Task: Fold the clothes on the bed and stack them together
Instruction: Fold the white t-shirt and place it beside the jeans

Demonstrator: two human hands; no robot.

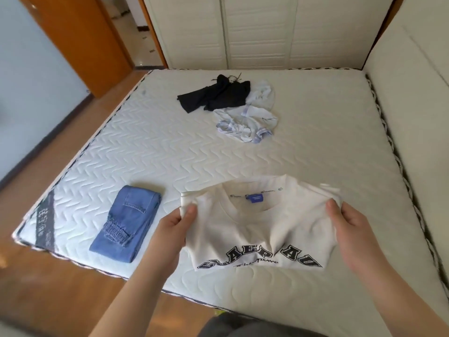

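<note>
Head view: left hand [176, 221] and right hand [349, 221] pinch the cream T-shirt [262, 229]

Black arched block letters are showing across the chest of the cream T-shirt [257, 229], partly lost in folds and reading roughly "CLAEP AU", with a smaller script line under them too blurred to make out. A small blue neck label [255, 198] is sitting inside the collar, its print too small to read. White characters are running along a grey band [46, 221] at the mattress corner, illegible
</note>
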